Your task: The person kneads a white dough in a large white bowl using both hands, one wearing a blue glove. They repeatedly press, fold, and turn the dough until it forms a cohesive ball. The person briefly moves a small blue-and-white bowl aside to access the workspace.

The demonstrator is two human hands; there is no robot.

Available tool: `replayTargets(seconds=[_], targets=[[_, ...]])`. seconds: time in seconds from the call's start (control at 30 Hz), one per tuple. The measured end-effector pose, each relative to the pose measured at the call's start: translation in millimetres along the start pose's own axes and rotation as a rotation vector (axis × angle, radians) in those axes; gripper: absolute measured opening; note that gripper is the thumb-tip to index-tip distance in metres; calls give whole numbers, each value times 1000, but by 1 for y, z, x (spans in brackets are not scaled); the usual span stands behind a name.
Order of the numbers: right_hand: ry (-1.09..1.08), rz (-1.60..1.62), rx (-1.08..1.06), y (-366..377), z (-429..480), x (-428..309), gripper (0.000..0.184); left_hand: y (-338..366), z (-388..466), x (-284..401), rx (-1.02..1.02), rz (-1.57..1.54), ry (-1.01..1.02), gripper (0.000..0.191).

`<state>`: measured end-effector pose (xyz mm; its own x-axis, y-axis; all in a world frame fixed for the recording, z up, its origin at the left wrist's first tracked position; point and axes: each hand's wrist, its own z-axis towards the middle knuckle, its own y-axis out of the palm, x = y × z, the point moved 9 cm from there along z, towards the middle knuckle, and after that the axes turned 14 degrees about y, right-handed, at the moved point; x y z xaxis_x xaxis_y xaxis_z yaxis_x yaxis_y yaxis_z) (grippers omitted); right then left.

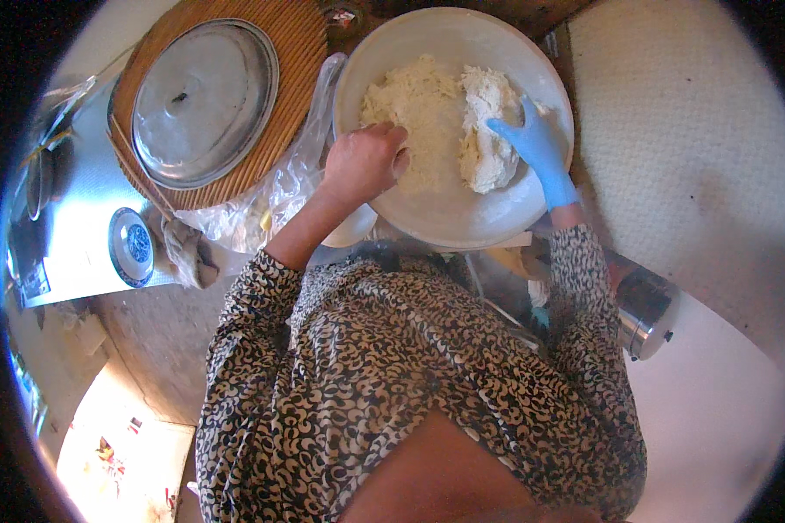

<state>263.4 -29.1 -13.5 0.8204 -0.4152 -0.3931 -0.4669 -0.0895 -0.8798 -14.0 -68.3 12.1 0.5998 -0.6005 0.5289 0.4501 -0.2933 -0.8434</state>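
A large white basin point(451, 229) stands before me with loose flour point(418, 91) at its left and a floury lump of dough point(487, 131) at its right. My left hand point(369, 157), bare, is over the basin's left side with its fingers curled in; whether anything is between them cannot be told. My right hand point(536, 147), in a blue glove, rests against the right side of the dough, thumb and fingers spread.
A metal lid point(206, 104) lies on a round slatted mat point(294, 85) at the upper left. Crumpled clear plastic point(288, 189) lies between mat and basin. Farther left are a blue-and-white plate point(131, 247) and a cloth point(186, 252). A metal canister point(647, 310) is at the lower right.
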Motion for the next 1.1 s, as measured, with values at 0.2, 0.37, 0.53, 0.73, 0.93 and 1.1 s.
replayTargets(seconds=[0.2, 0.37, 0.53, 0.73, 0.93, 1.1], targets=[[29, 165, -144, 59, 63, 13, 93, 1, 5, 3, -27, -12, -22, 27], [-57, 13, -301, 51, 33, -43, 86, -5, 5, 6, 50, -53, -24, 27], [-117, -110, -323, 80, 1, -58, 84, -8, 3, 6, 81, -57, -8, 28], [-105, 279, -617, 111, -19, -55, 73, -7, 1, 1, 21, -2, -48, 25], [-1, 524, -520, 31, 4, -23, 61, -7, -2, -2, 37, -25, -34, 24], [-26, -83, -134, -4, 25, -49, 73, -8, -3, -1, 51, -43, -33, 26]])
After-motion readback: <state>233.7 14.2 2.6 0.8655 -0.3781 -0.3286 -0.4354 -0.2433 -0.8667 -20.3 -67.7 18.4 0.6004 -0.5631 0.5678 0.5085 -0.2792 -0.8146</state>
